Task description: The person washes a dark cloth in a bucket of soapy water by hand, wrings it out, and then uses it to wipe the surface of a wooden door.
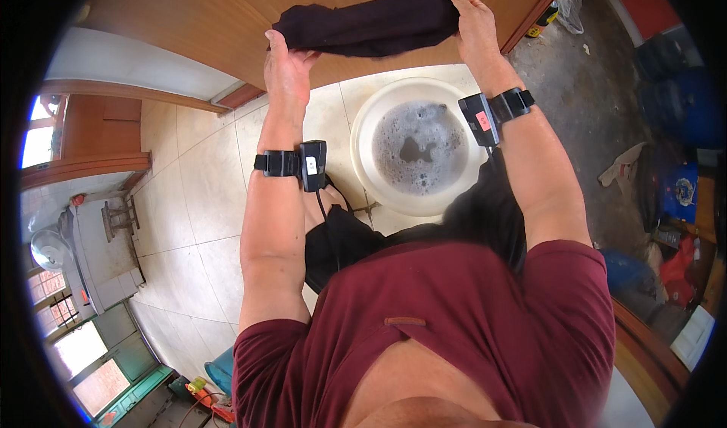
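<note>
A dark cloth (372,23) is stretched between my two hands, held up in front of a brown wooden door. My left hand (289,67) grips its left end with the thumb on top, and my right hand (472,22) pinches the opposite end. Nearer to me and lower, a white plastic basin (369,175) stands on the tiled floor, with grey soapy water (417,149) and foam in it. The part of the cloth facing away from me is hidden.
The wooden door (227,7) rises just beyond the basin. Dark floor (568,104) with a bottle (542,22), a plastic bag (569,10) and blue containers (676,107) lies to the right. At lower left is a teal bucket (220,370).
</note>
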Demonstrator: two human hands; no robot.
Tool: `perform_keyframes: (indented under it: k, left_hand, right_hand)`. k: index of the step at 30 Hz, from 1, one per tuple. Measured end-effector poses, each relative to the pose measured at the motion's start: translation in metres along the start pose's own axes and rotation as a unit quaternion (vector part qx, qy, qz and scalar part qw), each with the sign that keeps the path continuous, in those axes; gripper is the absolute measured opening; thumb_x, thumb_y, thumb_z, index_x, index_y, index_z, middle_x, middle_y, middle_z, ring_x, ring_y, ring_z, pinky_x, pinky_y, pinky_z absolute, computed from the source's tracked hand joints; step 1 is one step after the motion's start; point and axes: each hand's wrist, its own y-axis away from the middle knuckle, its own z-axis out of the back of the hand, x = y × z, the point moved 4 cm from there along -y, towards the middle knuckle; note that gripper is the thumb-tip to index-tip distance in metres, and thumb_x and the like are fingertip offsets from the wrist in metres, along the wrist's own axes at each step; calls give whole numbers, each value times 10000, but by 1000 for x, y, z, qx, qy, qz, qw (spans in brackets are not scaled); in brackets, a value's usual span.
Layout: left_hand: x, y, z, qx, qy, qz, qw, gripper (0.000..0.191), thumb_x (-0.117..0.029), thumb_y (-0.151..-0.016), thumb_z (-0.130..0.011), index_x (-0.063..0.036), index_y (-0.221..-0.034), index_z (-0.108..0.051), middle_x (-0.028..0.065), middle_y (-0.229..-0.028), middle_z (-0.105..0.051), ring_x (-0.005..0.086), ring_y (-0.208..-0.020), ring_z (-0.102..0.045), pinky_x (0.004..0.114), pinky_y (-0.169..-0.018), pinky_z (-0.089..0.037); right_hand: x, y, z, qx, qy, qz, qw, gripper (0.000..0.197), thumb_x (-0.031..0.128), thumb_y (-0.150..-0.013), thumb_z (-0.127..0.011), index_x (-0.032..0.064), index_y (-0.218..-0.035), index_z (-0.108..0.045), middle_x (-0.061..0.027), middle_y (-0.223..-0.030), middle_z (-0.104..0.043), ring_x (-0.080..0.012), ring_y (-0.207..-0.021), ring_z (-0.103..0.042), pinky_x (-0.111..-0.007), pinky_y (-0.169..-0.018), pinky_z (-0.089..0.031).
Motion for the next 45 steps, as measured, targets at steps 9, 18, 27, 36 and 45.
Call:
perform_keyframes:
  k: [9,18,27,36,45]
  left_hand:
    - [0,8,-1,-35,-85,44,995,559,-494,-996,-361,20,-1188,-468,184,-1101,-564,270,-920,-602,439,-767,-551]
    - [38,21,-16,-120,99,115,981,488,-509,-984,-376,-57,-1101,-519,148,-1035,-582,259,-936,-568,498,-843,-467]
    - [43,26,-41,218,-299,-137,919,410,-346,-942,-485,-90,-1261,-493,93,-1238,-552,241,-1147,-526,380,-978,-427]
    - [39,35,-33,229,-275,-63,932,459,-332,-980,-403,-70,-1357,-413,116,-1369,-486,260,-1231,-477,401,-1053,-385]
    - [52,30,-20,274,337,244,867,459,-327,-1007,-336,-43,-1357,-422,134,-1365,-494,288,-1233,-488,456,-1069,-379]
  right_hand:
    - [36,24,-20,33,-18,-68,997,364,381,-961,-537,35,-963,-650,-55,-868,-653,-160,-778,-605,-281,-685,-492]
    - [18,55,-51,325,254,149,899,415,300,-961,-538,118,-1328,-472,-75,-1216,-574,-149,-986,-589,-280,-835,-491]
    - [35,66,-59,219,294,-46,929,328,331,-944,-570,29,-960,-697,-35,-832,-687,-105,-791,-631,-248,-745,-504]
    - [10,44,-33,148,417,42,896,567,496,-904,-586,55,-1258,-565,-90,-1198,-597,-161,-1101,-547,-315,-956,-424]
    - [31,39,-28,231,165,-30,959,208,235,-921,-593,45,-956,-670,-12,-847,-666,-110,-777,-621,-251,-672,-502]
